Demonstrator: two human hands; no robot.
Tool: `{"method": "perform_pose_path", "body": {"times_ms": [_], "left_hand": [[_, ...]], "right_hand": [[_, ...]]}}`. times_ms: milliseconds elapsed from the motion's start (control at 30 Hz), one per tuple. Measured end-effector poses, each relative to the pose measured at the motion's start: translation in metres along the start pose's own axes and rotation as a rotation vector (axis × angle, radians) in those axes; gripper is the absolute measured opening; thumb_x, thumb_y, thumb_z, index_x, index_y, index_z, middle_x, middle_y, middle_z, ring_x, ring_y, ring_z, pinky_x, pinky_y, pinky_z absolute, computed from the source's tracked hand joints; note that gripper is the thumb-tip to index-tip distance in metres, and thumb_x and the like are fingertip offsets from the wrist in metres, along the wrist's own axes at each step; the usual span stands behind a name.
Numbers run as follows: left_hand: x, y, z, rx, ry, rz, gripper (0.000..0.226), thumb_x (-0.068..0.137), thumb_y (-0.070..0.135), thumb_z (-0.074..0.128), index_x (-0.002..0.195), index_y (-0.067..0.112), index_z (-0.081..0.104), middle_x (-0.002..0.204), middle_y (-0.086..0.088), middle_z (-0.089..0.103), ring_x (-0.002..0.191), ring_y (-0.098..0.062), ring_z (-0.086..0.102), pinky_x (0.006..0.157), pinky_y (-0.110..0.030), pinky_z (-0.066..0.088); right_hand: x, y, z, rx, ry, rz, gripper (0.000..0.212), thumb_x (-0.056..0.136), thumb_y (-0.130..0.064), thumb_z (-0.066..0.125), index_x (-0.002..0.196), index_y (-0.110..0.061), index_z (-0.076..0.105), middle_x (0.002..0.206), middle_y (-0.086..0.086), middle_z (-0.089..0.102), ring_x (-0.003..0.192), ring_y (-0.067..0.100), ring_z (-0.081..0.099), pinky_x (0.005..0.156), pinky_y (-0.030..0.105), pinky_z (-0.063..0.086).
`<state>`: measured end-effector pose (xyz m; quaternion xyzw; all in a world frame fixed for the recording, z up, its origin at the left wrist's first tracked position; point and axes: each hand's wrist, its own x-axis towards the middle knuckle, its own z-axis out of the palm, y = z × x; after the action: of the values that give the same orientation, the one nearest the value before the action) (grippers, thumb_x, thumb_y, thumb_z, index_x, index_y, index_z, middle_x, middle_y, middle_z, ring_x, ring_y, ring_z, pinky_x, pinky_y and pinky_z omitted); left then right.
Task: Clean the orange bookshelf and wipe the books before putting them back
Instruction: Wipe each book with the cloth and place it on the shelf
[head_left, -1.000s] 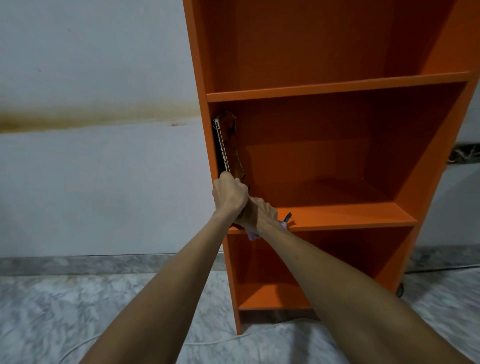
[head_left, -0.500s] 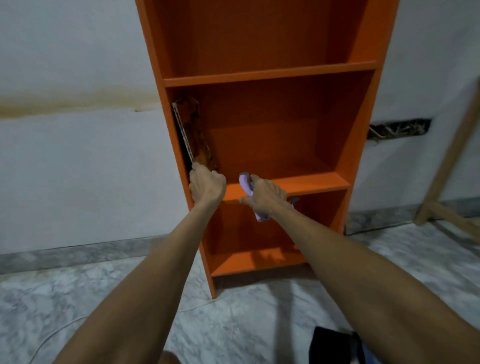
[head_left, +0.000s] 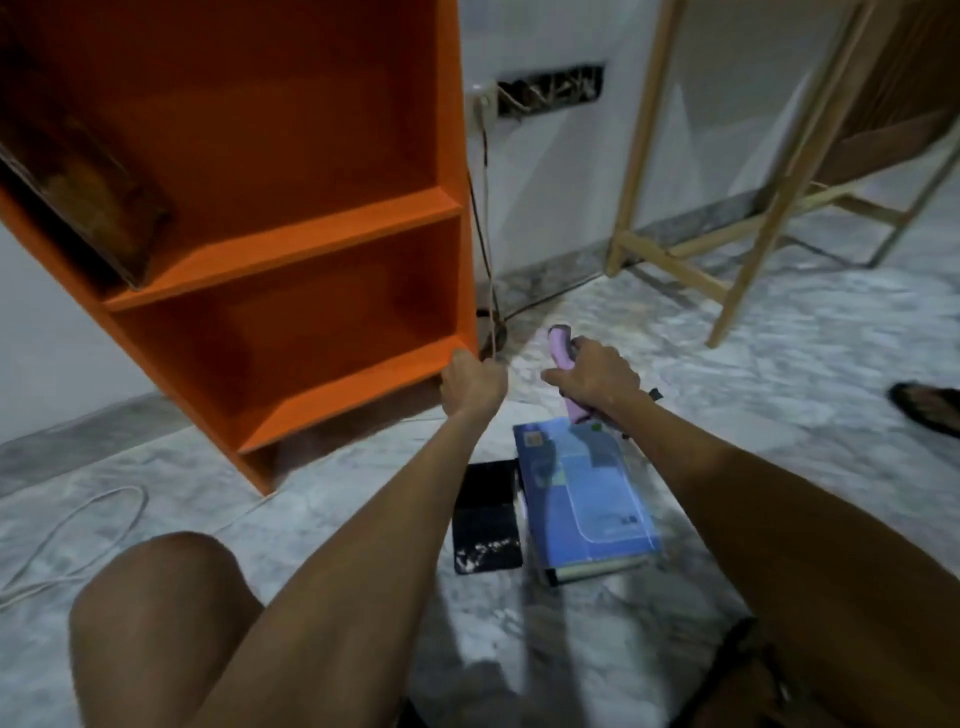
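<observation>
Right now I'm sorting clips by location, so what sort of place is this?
Probably a room in a home: an orange bookshelf stands against a plain white wall on a marble-patterned floor, books lie on that floor, and a sandal lies nearby.

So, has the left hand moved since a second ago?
Yes. The left hand left the brown book and went down to the lower right corner of the bookshelf.
</observation>
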<state>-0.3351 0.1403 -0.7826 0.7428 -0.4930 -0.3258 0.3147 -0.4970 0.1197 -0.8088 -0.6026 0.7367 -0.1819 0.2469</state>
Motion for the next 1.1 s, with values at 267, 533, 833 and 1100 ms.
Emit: {"method": "perform_pose_path", "body": {"times_ms": [267,533,833,1100], "left_hand": [[-0.025,-0.076,0.112,0.084,-0.307,-0.208,0.033,0.093,0.019,0.053,0.118,-0.002,0.053,0.121,-0.020,0.057,0.109,-0.036,0.056,0.078,-0.035,0.043],[-0.037,-0.148,0.163,0.007,-0.640,-0.593,0.050,0.090,0.025,0.065,0.132,0.002,0.052,0.129,-0.016,0.059,0.116,-0.030,0.059,0.089,-0.038,0.053],[-0.029,-0.154,0.161,-0.096,-0.744,-0.671,0.020,0.085,0.008,0.064,0.102,0.004,0.055,0.108,-0.017,0.053,0.084,-0.033,0.058,0.062,-0.041,0.055],[-0.031,-0.121,0.150,-0.531,-0.763,-0.516,0.036,0.087,-0.011,0.047,0.114,0.008,0.060,0.104,-0.009,0.066,0.090,-0.027,0.065,0.079,-0.051,0.058]], "right_hand": [[-0.029,0.133,0.046,0.076,-0.077,0.253,0.048,0.081,-0.048,0.069,0.114,-0.015,0.060,0.108,0.007,0.065,0.101,0.030,0.063,0.077,0.030,0.044],[-0.031,0.179,0.092,0.105,-0.132,0.364,0.053,0.082,-0.047,0.069,0.122,-0.014,0.058,0.117,0.010,0.065,0.107,0.031,0.061,0.083,0.032,0.043],[-0.021,0.180,0.107,0.043,-0.176,0.368,0.049,0.081,-0.050,0.066,0.117,-0.018,0.060,0.115,0.007,0.065,0.103,0.028,0.062,0.083,0.032,0.046],[-0.027,0.165,0.079,0.111,-0.133,0.301,0.048,0.087,-0.051,0.064,0.117,-0.014,0.060,0.112,0.010,0.065,0.109,0.031,0.060,0.079,0.030,0.040]]}}
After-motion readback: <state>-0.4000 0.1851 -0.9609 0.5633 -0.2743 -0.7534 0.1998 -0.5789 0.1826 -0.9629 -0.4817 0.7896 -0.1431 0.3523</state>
